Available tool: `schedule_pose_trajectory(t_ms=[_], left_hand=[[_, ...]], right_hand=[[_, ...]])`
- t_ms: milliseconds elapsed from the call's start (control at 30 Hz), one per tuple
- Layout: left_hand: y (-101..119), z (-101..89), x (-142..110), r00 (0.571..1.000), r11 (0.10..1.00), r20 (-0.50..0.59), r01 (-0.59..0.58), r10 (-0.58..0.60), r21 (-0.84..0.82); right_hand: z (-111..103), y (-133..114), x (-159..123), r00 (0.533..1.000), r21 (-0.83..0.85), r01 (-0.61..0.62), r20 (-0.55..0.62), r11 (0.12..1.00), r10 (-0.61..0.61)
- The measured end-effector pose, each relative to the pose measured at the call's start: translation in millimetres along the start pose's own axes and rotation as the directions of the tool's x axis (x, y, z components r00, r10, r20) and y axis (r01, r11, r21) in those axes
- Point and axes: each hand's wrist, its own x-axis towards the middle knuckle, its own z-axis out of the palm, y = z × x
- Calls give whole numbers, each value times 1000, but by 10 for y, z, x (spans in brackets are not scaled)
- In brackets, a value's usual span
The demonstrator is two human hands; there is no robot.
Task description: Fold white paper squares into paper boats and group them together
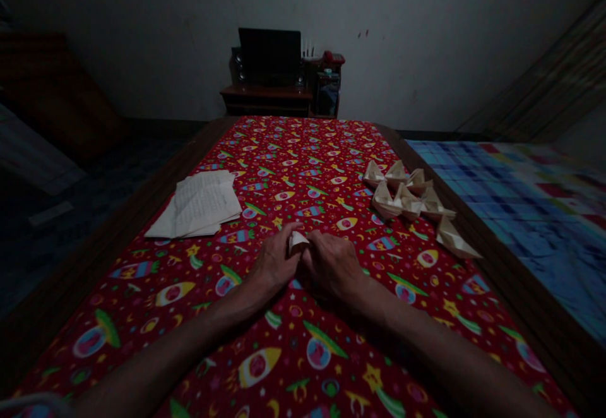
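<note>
Because our 2 hands meet over the middle of the red tablecloth, the small folded paper between them is mostly covered. Our left hand pinches it between thumb and fingers, and our right hand appears to grip its right end with bent fingers; some fingertips are hidden, so we cannot tell how firmly each presses.

We judge a tear or a crooked crease the likeliest trouble, caused by the 2 hands pulling unevenly on thin paper. Squeezing too hard could crush the piece, and the dim light makes a misaligned fold easy to miss.

To our left, the paper stack lies loose with uneven corners, near the dark wooden border; a brushing sleeve or forearm might scatter it. On our right stand the finished-looking folded shapes, about 7 by our count, packed closely enough that bumping 1 could topple its neighbours. The nearest shape sits apart from the others, and its tip seems to reach the right-hand border, so we see it as the easiest to knock off.

Between stack and shapes, open cloth runs ahead of our knuckles, leaving forward room; sideways sweeps deserve more care.
</note>
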Motion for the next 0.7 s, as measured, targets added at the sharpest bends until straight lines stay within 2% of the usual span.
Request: schedule_pose_trajectory(t_ms=[133, 267, 333, 433, 533, 700], left_hand=[[-97, 6, -18, 994, 994, 54, -98, 95, 45], [-217, -50, -52, 965, 937, 82, -263, 250, 230], [-259, -88, -73, 949, 904, 96, -315, 300, 288], [-288, -114, -96, 909, 846, 92, -412, 406, 338], [-306, -107, -100, 856, 781, 156, -515, 493, 354], [-350, -157, -101, 804, 729, 319, -592, 502, 344]], right_hand=[[-3, 61, -4, 997, 17, -42, 59, 999, 41], [30, 122, -32, 982, 22, -104, 160, 994, 99], [38, 125, -49, 978, 8, -118, 173, 993, 115], [23, 108, -74, 983, -44, -80, 162, 996, 86], [-17, 99, -98, 979, -119, -3, 203, 993, 27], [-106, 120, -121, 947, -133, 159, 300, 978, -113]])
